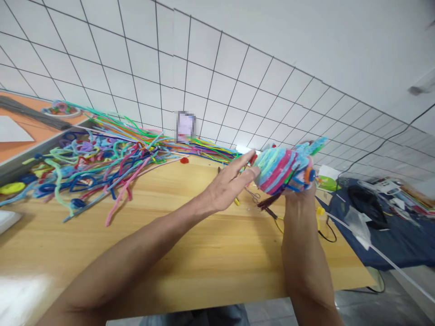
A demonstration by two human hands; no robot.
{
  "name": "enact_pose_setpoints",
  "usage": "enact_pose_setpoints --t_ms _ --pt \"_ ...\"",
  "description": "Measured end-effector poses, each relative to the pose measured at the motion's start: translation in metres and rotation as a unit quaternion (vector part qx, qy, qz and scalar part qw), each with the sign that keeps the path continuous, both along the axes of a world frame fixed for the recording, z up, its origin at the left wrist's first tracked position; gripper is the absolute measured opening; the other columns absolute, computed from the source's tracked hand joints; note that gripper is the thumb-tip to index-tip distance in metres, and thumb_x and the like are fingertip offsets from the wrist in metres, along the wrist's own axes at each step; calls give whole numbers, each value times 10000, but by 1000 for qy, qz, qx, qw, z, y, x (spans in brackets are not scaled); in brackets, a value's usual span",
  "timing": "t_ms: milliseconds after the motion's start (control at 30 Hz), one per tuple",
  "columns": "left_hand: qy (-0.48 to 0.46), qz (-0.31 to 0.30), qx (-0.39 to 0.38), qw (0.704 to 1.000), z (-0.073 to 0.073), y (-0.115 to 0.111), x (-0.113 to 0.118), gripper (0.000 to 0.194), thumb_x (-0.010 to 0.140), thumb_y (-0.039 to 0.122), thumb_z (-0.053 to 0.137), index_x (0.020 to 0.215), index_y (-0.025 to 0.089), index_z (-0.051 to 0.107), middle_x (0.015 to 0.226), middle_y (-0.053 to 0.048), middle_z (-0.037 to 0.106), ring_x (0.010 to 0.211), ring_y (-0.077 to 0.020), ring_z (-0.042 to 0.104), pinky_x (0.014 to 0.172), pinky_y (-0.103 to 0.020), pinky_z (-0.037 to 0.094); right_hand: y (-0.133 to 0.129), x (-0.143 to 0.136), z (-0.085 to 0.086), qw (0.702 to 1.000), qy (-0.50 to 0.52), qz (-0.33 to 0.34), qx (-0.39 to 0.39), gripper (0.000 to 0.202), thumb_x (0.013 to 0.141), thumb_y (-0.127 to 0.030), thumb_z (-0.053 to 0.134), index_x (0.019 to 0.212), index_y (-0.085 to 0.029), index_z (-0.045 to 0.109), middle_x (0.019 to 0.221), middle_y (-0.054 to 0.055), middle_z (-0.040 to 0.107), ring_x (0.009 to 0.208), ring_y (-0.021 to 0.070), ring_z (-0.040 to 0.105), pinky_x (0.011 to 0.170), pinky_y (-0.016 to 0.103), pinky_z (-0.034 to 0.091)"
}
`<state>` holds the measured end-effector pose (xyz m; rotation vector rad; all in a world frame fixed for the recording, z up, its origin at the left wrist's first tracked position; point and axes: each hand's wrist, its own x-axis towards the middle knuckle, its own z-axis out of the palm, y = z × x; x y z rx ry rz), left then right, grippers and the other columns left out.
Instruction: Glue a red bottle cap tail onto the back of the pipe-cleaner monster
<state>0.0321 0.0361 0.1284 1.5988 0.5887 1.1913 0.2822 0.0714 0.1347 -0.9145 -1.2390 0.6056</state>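
Note:
My right hand (307, 192) holds up a rounded pipe-cleaner craft (277, 167), striped in pale green, blue, pink and magenta. Most of its fingers are hidden behind the craft. Blue fuzzy pieces stick out at the craft's upper right, and a dark red tassel (268, 201) hangs below it. My left hand (229, 185) reaches to the craft's left end with fingers stretched out, thumb and forefinger apart. A small red piece (253, 158) shows between those fingertips; whether they press on it I cannot tell. Scissors (254, 195) lie on the table beneath.
Loose coloured pipe cleaners (112, 163) spread over the left of the wooden table (190, 253), against the tiled wall. A red pompom-like piece (184, 160) lies near them. Toward the right are a glue gun-like cord (278, 222), a white cable (380, 253) and a dark blue cloth surface (401, 246).

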Motion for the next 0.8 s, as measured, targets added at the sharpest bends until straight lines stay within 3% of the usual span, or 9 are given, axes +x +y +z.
enact_pose_setpoints --t_ms 100,200,300,433,567,700,800 --pt "-28 56 0 998 -2 9 -4 673 1038 546 579 1626 233 487 1783 -122 377 1681 -315 314 1378 -525 231 0 -11 5 997 75 -14 -5 379 775 -631 791 737 -286 641 696 -7 660 724 220 685 724 386 617" --pt "-3 119 35 992 0 14 -10 633 1023 575 610 1546 219 578 1716 -133 487 1640 -326 382 1364 -516 255 -6 -25 10 998 56 -27 15 270 802 -493 815 825 -257 686 773 -9 690 728 190 673 721 342 582" --pt "9 127 63 990 6 12 -15 586 974 561 695 1442 208 662 1584 -130 623 1504 -328 537 1293 -488 372 -14 -35 12 996 36 -57 52 194 818 -390 819 887 -242 713 844 -16 714 750 164 654 763 321 565" --pt "-4 122 40 992 15 11 -16 496 934 526 752 1295 188 730 1409 -131 725 1295 -292 665 1122 -415 506 -24 -42 10 993 -48 -88 58 142 882 -387 775 889 -253 727 849 -13 702 772 168 628 746 308 536" --pt "-10 69 2 998 19 23 -13 405 847 523 820 1019 165 740 965 -61 779 881 -199 707 820 -320 552 -29 -49 7 990 -108 -85 26 152 900 -399 738 889 -249 714 834 -3 701 778 186 624 717 319 508" --pt "-10 73 -10 997 10 41 -8 445 799 560 841 723 179 625 706 7 652 686 -134 579 666 -275 483 -22 -56 0 992 -119 -44 -18 194 872 -426 722 899 -236 697 855 2 700 781 185 623 726 327 487" --pt "5 102 -20 995 -3 51 -8 452 805 563 832 688 192 601 675 13 629 689 -142 568 654 -277 477 -12 -57 -9 991 -123 -16 -56 243 845 -470 700 854 -229 678 814 4 679 746 182 594 697 325 464"
